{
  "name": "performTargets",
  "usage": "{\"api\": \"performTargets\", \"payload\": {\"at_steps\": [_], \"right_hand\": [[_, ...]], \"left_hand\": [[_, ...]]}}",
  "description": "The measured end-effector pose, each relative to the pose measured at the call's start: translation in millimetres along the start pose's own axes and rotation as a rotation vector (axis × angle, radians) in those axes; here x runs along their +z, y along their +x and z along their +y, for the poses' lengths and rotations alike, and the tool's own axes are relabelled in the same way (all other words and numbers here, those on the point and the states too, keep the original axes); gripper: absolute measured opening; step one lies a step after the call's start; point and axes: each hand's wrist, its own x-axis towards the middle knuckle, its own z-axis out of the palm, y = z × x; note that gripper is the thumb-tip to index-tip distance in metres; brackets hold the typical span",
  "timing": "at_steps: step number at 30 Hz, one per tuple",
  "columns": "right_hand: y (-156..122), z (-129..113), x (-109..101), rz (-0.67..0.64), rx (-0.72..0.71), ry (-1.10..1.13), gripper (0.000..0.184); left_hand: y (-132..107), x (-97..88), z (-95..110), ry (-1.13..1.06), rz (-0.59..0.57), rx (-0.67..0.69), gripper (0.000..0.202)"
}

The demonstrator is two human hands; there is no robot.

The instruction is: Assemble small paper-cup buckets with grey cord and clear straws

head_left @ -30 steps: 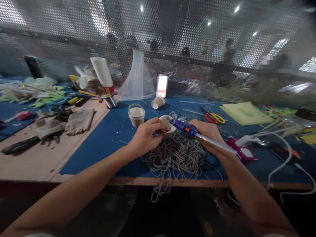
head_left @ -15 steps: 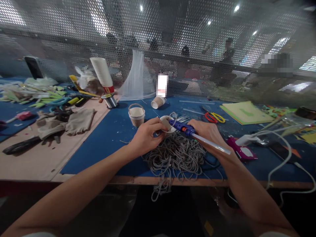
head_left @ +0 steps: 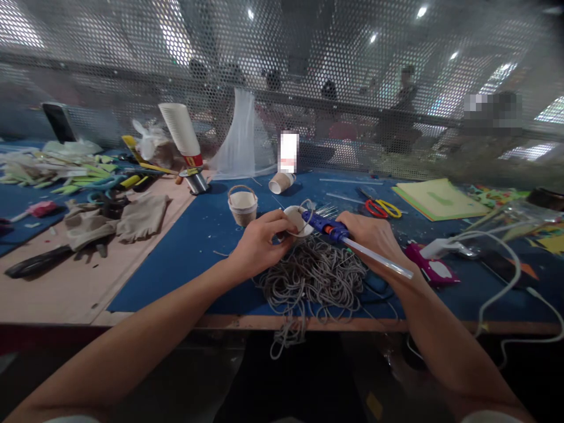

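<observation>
My left hand [head_left: 259, 244] is closed around a small white paper cup [head_left: 298, 220] held on its side, mouth toward me, with a loop of grey cord at its rim. My right hand [head_left: 372, 238] grips a blue glue gun [head_left: 328, 227] whose clear glue stick [head_left: 381, 261] juts back over my wrist. The gun's nozzle touches the cup's rim. Both hands hover over a tangled pile of grey cord [head_left: 312, 276] on the blue mat [head_left: 185, 252].
A finished cup with a cord handle [head_left: 242, 205] stands behind my left hand, and another paper cup [head_left: 279, 183] lies tipped over further back. Red-and-yellow scissors [head_left: 381, 207], yellow paper sheets [head_left: 434, 200], a cup stack [head_left: 183, 135], gloves [head_left: 118, 217] and white cables [head_left: 506, 252] surround the mat. Perforated metal screen behind.
The glue gun's nozzle has shifted slightly left along the cup's rim. Otherwise both hands stay in place.
</observation>
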Motion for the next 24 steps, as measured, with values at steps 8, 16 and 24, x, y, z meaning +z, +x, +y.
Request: {"api": "performTargets", "payload": {"at_steps": [8, 16, 24], "right_hand": [[-1.1, 1.4, 0.8, 0.033, -0.003, -0.012, 0.016], [-1.0, 1.1, 0.0, 0.030, -0.007, -0.029, 0.015], [-0.7, -0.8, -0.8, 0.018, 0.002, -0.039, 0.014]], "left_hand": [[-0.2, 0.2, -0.2, -0.009, 0.002, -0.015, 0.013], [0.0, 0.7, -0.4, -0.024, 0.007, -0.021, 0.012], [0.5, 0.7, 0.2, -0.024, 0.012, -0.014, 0.011]]}}
